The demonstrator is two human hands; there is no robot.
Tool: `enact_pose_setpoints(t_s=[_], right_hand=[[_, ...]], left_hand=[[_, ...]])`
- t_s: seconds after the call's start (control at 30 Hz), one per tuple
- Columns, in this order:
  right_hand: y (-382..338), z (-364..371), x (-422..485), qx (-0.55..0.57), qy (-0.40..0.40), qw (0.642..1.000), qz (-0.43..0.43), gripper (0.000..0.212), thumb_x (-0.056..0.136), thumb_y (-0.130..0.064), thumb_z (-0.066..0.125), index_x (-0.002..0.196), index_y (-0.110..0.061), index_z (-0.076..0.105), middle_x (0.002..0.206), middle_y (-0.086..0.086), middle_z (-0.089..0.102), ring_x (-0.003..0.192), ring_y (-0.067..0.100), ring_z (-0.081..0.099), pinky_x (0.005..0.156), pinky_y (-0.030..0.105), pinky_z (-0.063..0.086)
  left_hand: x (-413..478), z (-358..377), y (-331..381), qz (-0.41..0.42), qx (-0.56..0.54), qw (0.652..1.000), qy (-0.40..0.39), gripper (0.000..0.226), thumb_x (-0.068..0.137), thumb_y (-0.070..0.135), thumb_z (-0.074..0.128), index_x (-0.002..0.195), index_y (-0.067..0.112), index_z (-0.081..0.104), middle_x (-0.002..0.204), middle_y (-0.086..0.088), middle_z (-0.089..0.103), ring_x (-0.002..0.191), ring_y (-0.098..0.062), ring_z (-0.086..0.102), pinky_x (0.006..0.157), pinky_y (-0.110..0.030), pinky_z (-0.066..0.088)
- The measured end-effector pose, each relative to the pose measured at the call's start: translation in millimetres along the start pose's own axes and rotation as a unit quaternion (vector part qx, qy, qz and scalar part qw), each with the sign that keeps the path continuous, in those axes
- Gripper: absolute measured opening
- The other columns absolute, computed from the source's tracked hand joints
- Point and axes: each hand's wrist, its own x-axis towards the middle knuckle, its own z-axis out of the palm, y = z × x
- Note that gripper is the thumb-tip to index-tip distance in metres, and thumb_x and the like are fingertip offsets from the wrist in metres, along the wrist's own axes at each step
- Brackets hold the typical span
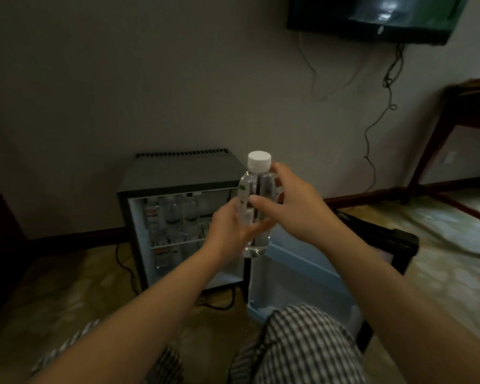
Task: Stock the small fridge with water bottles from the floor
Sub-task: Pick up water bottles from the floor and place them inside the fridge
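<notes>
While upright, bottle [250,189] between hands [225,228] [298,207]

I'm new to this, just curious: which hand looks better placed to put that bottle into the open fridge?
Probably left: the left hand grips the bottle low, directly in front of the fridge; the right hand holds it higher, toward the open door.

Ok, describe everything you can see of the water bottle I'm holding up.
The water bottle is clear plastic with a white screw cap and a label bearing a green mark. It is held upright before the open fridge; the left hand grips its lower body, the right hand holds its upper part.
</notes>
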Motion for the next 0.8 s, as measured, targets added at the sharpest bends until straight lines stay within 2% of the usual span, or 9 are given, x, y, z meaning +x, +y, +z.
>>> enact_pose_setpoints(t_s=[0.07, 0.13, 0.23, 0.33, 0.43, 0.57, 0.67, 0.8], right_hand=[[-2.2, 22.1, 23.0, 0.022, -0.019, 0.999, 0.013, 0.052, 0.084, -0.043, 0.060, 0.130, -0.027, 0.041, 0.125, -0.005, 0.057, 0.111, 0.018, 0.056, 0.094, 0.043, 0.048], [-0.9, 39.8, 42.8, 0.042, -0.035, 0.998, 0.025, 0.050, 0.083, -0.045, 0.061, 0.127, -0.026, 0.047, 0.120, -0.004, 0.060, 0.107, 0.017, 0.057, 0.092, 0.041, 0.050], [4.8, 64.2, 69.6, 0.081, -0.070, 0.994, 0.033, 0.051, 0.081, -0.047, 0.062, 0.124, -0.025, 0.051, 0.118, -0.003, 0.061, 0.105, 0.015, 0.058, 0.093, 0.039, 0.050], [10.5, 93.1, 91.3, 0.098, -0.096, 0.990, 0.039, 0.056, 0.077, -0.049, 0.065, 0.126, -0.025, 0.051, 0.120, -0.003, 0.061, 0.110, 0.017, 0.058, 0.096, 0.043, 0.049], [18.6, 126.0, 111.7, 0.076, -0.118, 0.989, 0.048, 0.056, 0.079, -0.045, 0.067, 0.127, -0.022, 0.050, 0.123, -0.001, 0.060, 0.114, 0.018, 0.056, 0.098, 0.041, 0.048], [37.5, 160.6, 134.7, 0.065, -0.135, 0.986, 0.072, 0.047, 0.080, -0.045, 0.066, 0.118, -0.020, 0.056, 0.118, 0.001, 0.064, 0.110, 0.020, 0.059, 0.096, 0.042, 0.049], [47.8, 183.8, 150.2, 0.070, -0.153, 0.982, 0.084, 0.044, 0.080, -0.041, 0.068, 0.117, -0.018, 0.058, 0.117, 0.003, 0.064, 0.111, 0.021, 0.059, 0.096, 0.040, 0.048], [60.1, 207.0, 166.3, 0.062, -0.158, 0.980, 0.104, 0.045, 0.080, -0.038, 0.069, 0.117, -0.016, 0.059, 0.117, 0.004, 0.064, 0.111, 0.021, 0.059, 0.093, 0.033, 0.047]], left_hand=[[9.7, -21.7, -13.3, -0.013, 0.048, 0.999, 0.019, 0.045, 0.076, 0.022, 0.075, 0.117, 0.017, 0.058, 0.111, -0.001, 0.067, 0.102, -0.015, 0.064, 0.083, -0.030, 0.056], [17.8, -38.7, -25.0, -0.028, 0.083, 0.996, 0.030, 0.048, 0.072, 0.029, 0.077, 0.116, 0.022, 0.058, 0.110, 0.002, 0.067, 0.104, -0.014, 0.063, 0.091, -0.040, 0.053], [28.2, -59.4, -42.2, -0.058, 0.091, 0.994, 0.036, 0.043, 0.074, 0.026, 0.075, 0.113, 0.021, 0.058, 0.109, 0.002, 0.067, 0.102, -0.013, 0.062, 0.089, -0.035, 0.053], [38.8, -76.8, -60.8, -0.090, 0.079, 0.992, 0.029, 0.036, 0.077, 0.023, 0.073, 0.109, 0.025, 0.056, 0.106, 0.006, 0.064, 0.102, -0.012, 0.060, 0.077, -0.022, 0.050], [49.9, -91.6, -84.6, -0.124, 0.078, 0.989, 0.033, 0.044, 0.078, 0.024, 0.072, 0.118, 0.023, 0.053, 0.105, 0.010, 0.058, 0.103, -0.011, 0.057, 0.071, -0.016, 0.045], [65.4, -107.4, -111.1, -0.175, 0.101, 0.979, 0.016, 0.057, 0.077, 0.026, 0.072, 0.128, 0.019, 0.048, 0.122, 0.001, 0.056, 0.114, -0.018, 0.054, 0.082, -0.026, 0.046], [75.9, -117.6, -129.5, -0.203, 0.123, 0.971, -0.003, 0.065, 0.076, 0.030, 0.073, 0.133, 0.020, 0.043, 0.123, 0.001, 0.053, 0.104, -0.012, 0.050, 0.083, -0.028, 0.044], [88.2, -123.4, -151.5, -0.222, 0.119, 0.968, -0.001, 0.066, 0.077, 0.030, 0.073, 0.135, 0.021, 0.041, 0.131, -0.002, 0.051, 0.105, -0.013, 0.047, 0.083, -0.028, 0.043]])
